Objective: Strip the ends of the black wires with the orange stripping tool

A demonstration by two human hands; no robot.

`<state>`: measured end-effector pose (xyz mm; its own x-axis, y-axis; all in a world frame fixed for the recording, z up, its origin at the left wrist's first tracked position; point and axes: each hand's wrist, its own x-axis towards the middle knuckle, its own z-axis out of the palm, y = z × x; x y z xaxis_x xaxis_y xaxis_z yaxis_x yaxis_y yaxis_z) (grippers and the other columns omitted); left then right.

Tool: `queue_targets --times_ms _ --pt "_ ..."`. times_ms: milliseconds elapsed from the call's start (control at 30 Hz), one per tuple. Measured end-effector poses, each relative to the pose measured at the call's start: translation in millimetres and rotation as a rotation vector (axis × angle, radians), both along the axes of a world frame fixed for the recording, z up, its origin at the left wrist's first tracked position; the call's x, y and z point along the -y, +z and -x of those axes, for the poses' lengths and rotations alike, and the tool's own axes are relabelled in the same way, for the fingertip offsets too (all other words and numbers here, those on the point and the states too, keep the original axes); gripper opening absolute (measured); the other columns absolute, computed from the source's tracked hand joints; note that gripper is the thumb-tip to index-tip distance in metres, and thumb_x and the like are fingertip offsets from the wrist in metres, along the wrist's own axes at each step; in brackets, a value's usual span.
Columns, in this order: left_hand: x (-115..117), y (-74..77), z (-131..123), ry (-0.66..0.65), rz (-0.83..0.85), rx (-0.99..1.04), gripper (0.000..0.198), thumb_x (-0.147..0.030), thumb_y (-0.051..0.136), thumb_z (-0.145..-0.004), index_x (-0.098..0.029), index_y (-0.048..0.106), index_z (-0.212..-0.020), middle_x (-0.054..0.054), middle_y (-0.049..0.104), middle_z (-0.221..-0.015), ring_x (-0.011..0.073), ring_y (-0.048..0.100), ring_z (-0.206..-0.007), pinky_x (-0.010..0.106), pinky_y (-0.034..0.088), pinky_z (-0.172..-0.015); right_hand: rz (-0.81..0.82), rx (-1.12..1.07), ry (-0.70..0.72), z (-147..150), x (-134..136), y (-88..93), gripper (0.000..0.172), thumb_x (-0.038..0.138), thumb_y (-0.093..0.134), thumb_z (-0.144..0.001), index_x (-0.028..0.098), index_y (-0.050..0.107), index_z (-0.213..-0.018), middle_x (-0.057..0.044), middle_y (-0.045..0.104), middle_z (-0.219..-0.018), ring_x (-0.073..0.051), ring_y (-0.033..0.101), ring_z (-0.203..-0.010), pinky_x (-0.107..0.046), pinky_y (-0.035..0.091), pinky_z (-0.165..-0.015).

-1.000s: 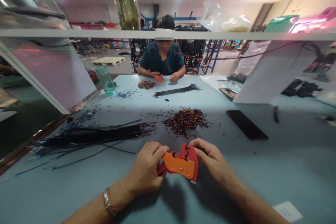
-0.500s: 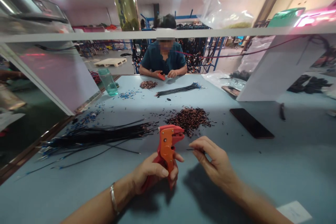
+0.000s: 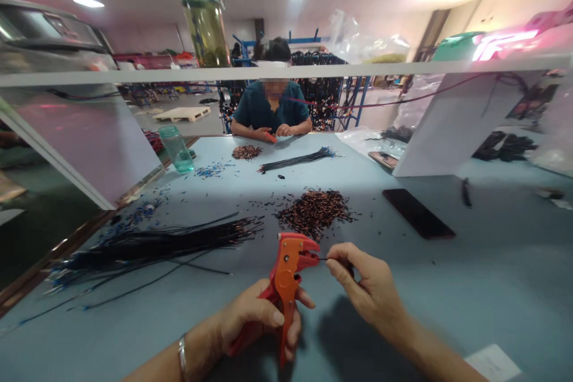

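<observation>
My left hand (image 3: 264, 316) is wrapped round the handles of a red and orange wire stripper (image 3: 289, 268), held upright with its jaws facing right. Between thumb and fingers, my right hand (image 3: 362, 277) pinches a thin black wire (image 3: 323, 259). The wire's tip reaches the jaws of the stripper; whether they are clamped on it I cannot tell. Most of the wire is hidden in my right hand. Beyond the stripper lies a heap of short black and copper scraps (image 3: 316, 212). A bundle of black wires (image 3: 165, 245) with blue ends lies on the left.
A dark phone (image 3: 418, 213) lies on the table at right, and a white paper (image 3: 492, 364) nearer me. Across the table, a person (image 3: 271, 110) holds a red tool by a smaller scrap pile (image 3: 247, 152). A shelf (image 3: 286, 72) spans overhead; a green bottle (image 3: 176, 149) stands far left.
My right hand has brought the wire's tip to the stripper's jaws. The stripper's handles stand wider apart than before. The whole view has shifted slightly.
</observation>
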<state>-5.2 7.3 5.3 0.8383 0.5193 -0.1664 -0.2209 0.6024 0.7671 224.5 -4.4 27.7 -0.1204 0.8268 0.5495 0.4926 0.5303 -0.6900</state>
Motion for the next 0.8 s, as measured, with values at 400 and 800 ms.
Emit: queue_targets --times_ms 400,800 --pt "2 -1.5 -1 -0.023 0.002 0.016 0.049 -0.020 0.065 -0.067 -0.008 0.064 -0.115 0.007 0.069 -0.073 0.0159 0.064 -0.054 0.025 0.050 -0.051 0.043 0.009 -0.020 3 3 4.2 0.017 0.025 0.047 -0.095 0.022 0.056 -0.081 0.005 0.048 -0.057 -0.011 0.045 -0.048 -0.023 0.036 -0.048" --pt "-2 -10.7 1 -0.054 0.009 -0.008 0.050 -0.023 0.067 -0.068 -0.010 0.065 -0.116 0.007 0.069 -0.073 0.0185 0.066 -0.060 0.030 0.055 -0.057 0.046 0.065 0.010 2 3 1.3 0.014 0.023 0.046 -0.095 0.021 0.055 -0.084 0.006 0.047 -0.057 -0.010 0.044 -0.046 -0.022 0.035 -0.047"
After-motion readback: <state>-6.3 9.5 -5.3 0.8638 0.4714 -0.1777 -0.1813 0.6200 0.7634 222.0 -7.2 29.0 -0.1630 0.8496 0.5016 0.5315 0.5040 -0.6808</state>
